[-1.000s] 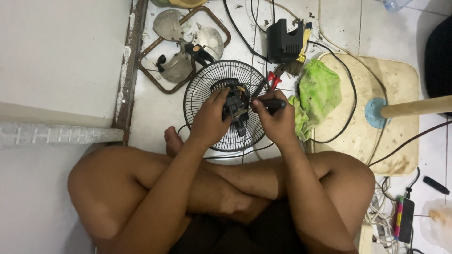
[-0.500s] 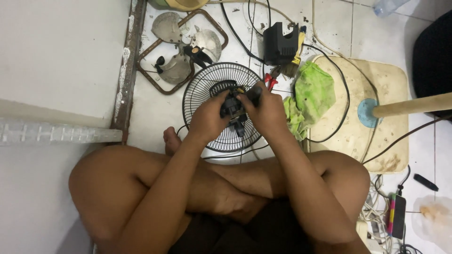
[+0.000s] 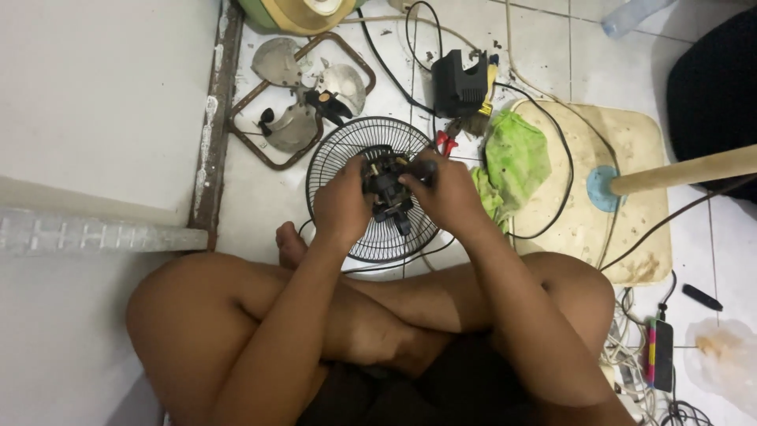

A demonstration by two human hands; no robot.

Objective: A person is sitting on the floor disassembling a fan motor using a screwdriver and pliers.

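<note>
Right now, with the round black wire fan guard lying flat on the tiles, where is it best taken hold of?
Probably at the outer rim of the round black wire fan guard, on its far-left arc. The guard lies flat, and the left hand and right hand hold a small black motor part over its centre, while the green cloth crowds its right edge.

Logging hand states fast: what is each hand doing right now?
Left hand: closed on the small black fan motor.
Right hand: closed on the same motor, over the round black wire fan guard.
</note>
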